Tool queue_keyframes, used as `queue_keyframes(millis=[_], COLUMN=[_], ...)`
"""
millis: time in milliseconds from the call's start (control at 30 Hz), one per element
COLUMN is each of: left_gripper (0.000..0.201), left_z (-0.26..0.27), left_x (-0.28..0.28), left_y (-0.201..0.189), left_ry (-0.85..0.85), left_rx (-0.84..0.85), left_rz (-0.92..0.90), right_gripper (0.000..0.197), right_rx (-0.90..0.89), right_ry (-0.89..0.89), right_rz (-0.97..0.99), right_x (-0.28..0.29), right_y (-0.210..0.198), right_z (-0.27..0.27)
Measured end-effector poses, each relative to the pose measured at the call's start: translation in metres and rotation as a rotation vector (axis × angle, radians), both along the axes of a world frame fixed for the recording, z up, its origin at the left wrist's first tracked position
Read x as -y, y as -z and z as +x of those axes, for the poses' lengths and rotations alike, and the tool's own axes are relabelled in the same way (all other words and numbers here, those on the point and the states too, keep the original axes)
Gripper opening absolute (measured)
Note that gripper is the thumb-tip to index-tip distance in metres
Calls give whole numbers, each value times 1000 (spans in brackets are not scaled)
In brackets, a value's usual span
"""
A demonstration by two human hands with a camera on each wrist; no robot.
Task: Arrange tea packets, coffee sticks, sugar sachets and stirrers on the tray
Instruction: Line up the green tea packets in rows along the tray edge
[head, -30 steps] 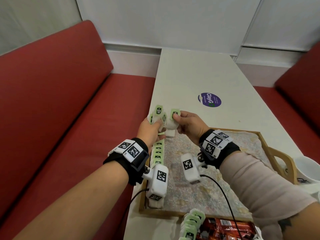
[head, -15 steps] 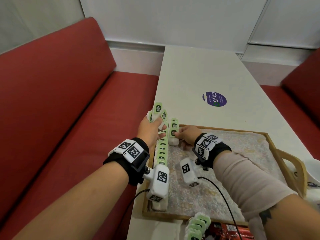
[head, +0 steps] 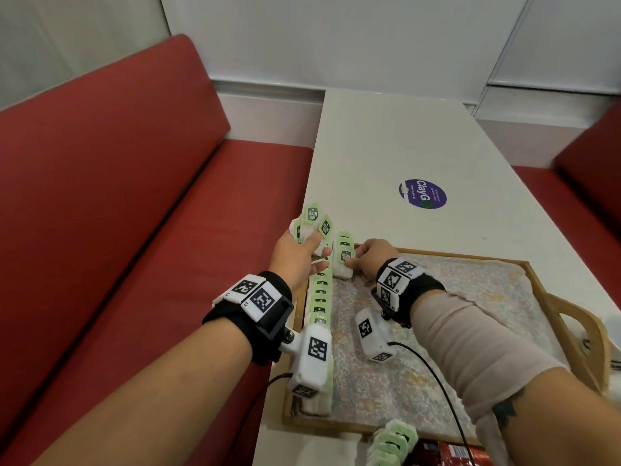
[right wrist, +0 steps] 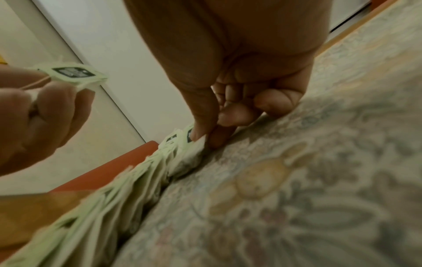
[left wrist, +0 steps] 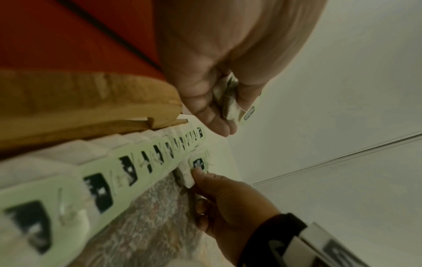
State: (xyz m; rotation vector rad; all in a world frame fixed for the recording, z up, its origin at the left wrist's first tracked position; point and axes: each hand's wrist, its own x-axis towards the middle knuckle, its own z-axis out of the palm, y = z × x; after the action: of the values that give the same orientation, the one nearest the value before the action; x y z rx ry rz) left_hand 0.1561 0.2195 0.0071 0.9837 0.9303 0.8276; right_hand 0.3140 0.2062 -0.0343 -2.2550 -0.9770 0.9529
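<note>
tea packets [head: 321, 290] stand in a long row inside the wooden tray [head: 568, 314], packed against its left wall from the near end up to the far left corner, their green tags facing up. we take that tray as our landmark. it sits on the white table [head: 386, 146] and is lined with a flowered cloth [head: 396, 375]; apart from the row and our hands, the cloth shows bare in the head view.

at the tray's far left corner our right hand [head: 371, 258] pinches one tea packet [head: 344, 260] between thumb and forefinger, the other fingers curled under, and holds it down on the cloth just beside the far end of the row. our left hand [head: 295, 255] hangs over the tray's far left corner, fingers closed round a small bunch of tea packets [head: 314, 222] whose tags fan out above the knuckles.

just outside the tray's near edge lies another cluster of green-tagged packets [head: 391, 442], and beside them a red wrapper [head: 447, 454], only partly in view. beyond the tray's far edge a round purple sticker [head: 422, 194] sits on the table. a red bench [head: 134, 213] runs along the tray's left side, below table level.
</note>
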Motion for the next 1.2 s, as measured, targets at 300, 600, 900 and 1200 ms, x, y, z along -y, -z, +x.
queue_keyframes(millis=[300, 600, 900, 1200], left_gripper=[23, 17, 27, 22], left_z=[-2, 4, 5, 1], left_x=[1, 14, 10, 6], left_y=[-1, -8, -10, -6], left_ry=[18, 81, -7, -8], left_rx=[37, 66, 79, 45], left_rz=[-18, 12, -42, -17], right_gripper=[24, 19, 23, 22], right_rx=[-164, -367, -392, -237], right_ry=[6, -10, 133, 63], right_rz=[445, 586, 538, 143], right_x=[16, 30, 27, 26], right_y=[-33, -54, -44, -6], right_z=[-18, -25, -3, -9])
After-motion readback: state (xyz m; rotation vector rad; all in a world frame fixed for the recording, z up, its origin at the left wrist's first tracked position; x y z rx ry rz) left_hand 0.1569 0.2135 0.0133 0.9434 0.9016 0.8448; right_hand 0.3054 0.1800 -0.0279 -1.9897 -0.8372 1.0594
